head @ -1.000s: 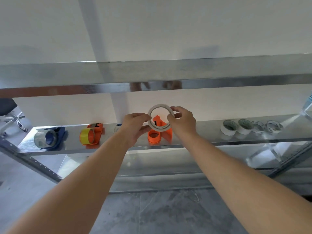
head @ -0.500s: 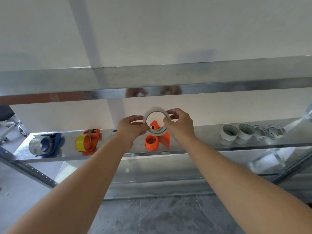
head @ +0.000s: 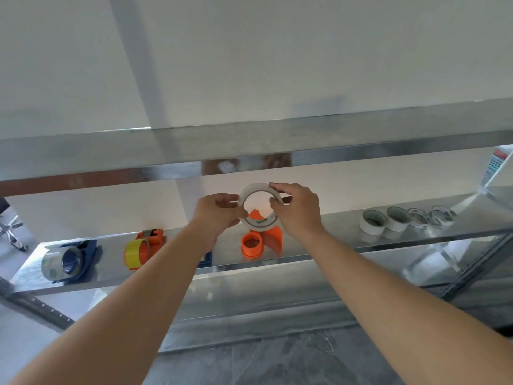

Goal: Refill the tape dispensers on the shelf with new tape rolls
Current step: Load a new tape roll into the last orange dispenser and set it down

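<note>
In the head view I hold the white tape roll (head: 253,187) upright between both hands, left hand (head: 219,215) pinching its 9 o'clock edge, right hand (head: 298,211) curled round its 3 o'clock side, just above the empty orange tape dispenser (head: 273,240) on the metal shelf (head: 333,245). My worry: such light fingertip holds could let it drop and roll off the shelf's front.

- white tape roll (head: 251,189): upright, gripped by left hand (head: 219,215) and right hand (head: 298,211) above the empty orange dispenser (head: 251,244) on the shelf (head: 340,227).
- yellow-roll orange dispenser (head: 138,250) and clear-roll blue dispenser (head: 66,259): at the left.
- four spare rolls (head: 373,225): in a row at the right.
</note>
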### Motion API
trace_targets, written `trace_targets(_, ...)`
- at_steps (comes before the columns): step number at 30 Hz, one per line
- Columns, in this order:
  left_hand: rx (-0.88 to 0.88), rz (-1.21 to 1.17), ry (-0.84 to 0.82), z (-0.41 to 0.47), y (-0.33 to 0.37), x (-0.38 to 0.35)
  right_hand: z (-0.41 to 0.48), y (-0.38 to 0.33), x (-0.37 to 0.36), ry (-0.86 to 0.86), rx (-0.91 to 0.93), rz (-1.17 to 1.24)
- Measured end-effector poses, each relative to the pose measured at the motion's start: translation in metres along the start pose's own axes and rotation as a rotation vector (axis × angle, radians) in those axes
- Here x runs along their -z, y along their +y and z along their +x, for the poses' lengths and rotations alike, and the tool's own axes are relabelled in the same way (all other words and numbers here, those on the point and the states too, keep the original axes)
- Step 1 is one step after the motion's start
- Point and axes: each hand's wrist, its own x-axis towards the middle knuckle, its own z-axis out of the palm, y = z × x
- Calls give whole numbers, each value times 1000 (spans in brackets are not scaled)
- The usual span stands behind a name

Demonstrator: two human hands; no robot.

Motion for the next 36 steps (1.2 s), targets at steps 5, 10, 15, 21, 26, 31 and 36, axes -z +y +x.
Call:
trace_targets(5,20,-40,-43,-3,1,0,-3,-8,6,25,-32,6)
trace_targets(10,30,-117,-144,-12,4,-4,-7,-11,17,73,-77,12)
trace_targets(15,-30,-69,-143,-14,4,-9,-10,-10,24,105,-98,11)
trace_targets(21,-33,-46,-88,-14,9,-14,-12,-4,25,92,-169,45)
trace_targets(26,-31,-62,-78,-14,9,-14,-10,-2,30,32,-163,-8)
trace_targets(31,-45,-59,-91,-13,11,-15,-9,-6,32,-3,-132,46)
trace_targets(36,-50,-54,-97,-12,14,-16,-4,-7,30,38,-92,49)
